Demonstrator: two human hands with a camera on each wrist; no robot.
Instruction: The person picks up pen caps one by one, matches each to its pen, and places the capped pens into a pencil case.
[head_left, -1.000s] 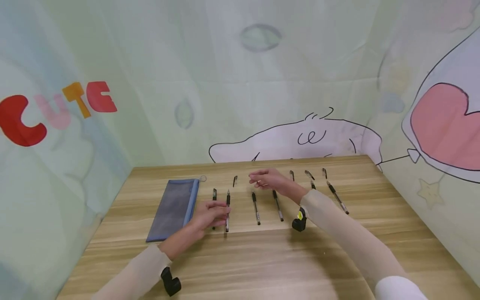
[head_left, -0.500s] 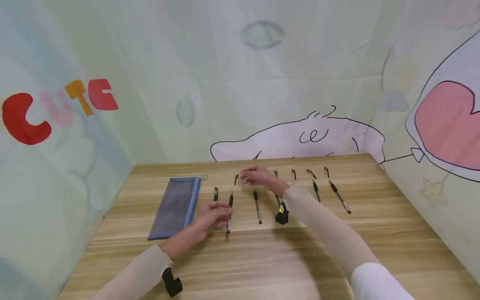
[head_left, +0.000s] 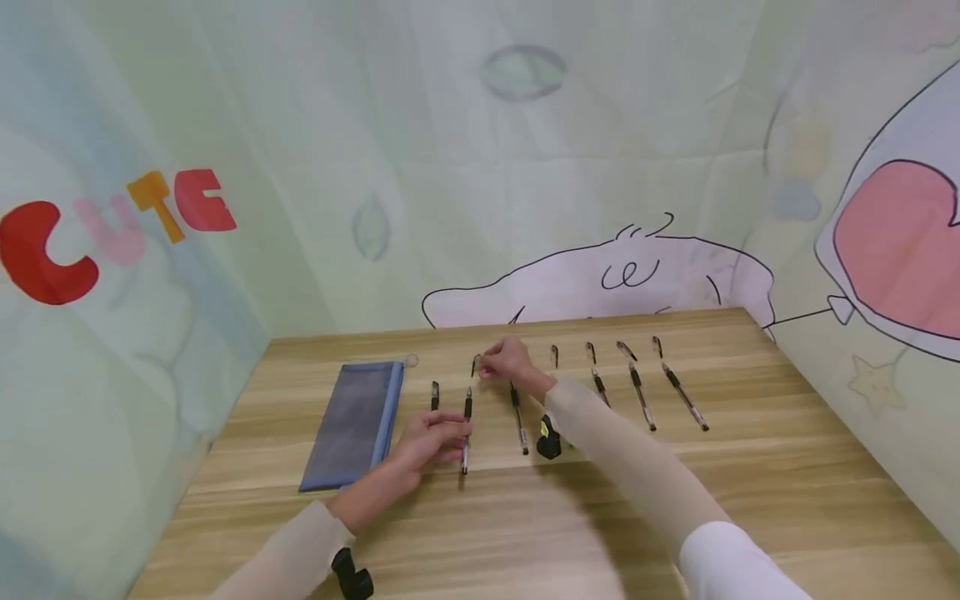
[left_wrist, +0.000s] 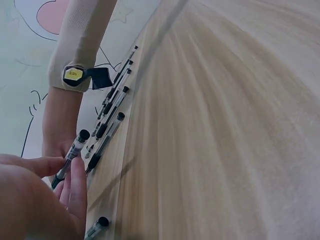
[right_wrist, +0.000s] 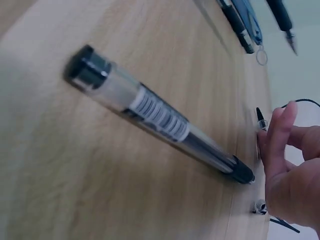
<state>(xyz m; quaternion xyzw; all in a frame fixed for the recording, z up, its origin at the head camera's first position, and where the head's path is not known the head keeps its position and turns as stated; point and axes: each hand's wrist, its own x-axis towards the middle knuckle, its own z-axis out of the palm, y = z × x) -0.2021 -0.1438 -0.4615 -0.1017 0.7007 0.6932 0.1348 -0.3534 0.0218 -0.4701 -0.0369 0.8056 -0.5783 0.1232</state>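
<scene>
Your right grip (head_left: 507, 360) has just reached the loose cap (head_left: 475, 366) on the counter (head_left: 450, 542), pinching or not I can't tell, so that cap now sits near the uncapped pen (head_left: 468, 406) your left grip (head_left: 427, 442) holds.

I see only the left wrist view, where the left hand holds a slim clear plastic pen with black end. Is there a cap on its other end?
Observer: No, the right wrist view shows this slim clear plastic pen with a bare metal tip.
Operator: Thank you. What is at the fingertips of the right hand?
Observer: A small black plastic pen cap; whether they grip it, I cannot tell.
Operator: Is any container on the wood-grain table?
Observer: Yes, the head view shows a flat blue-grey rectangular pouch to the left of the left hand.
</scene>
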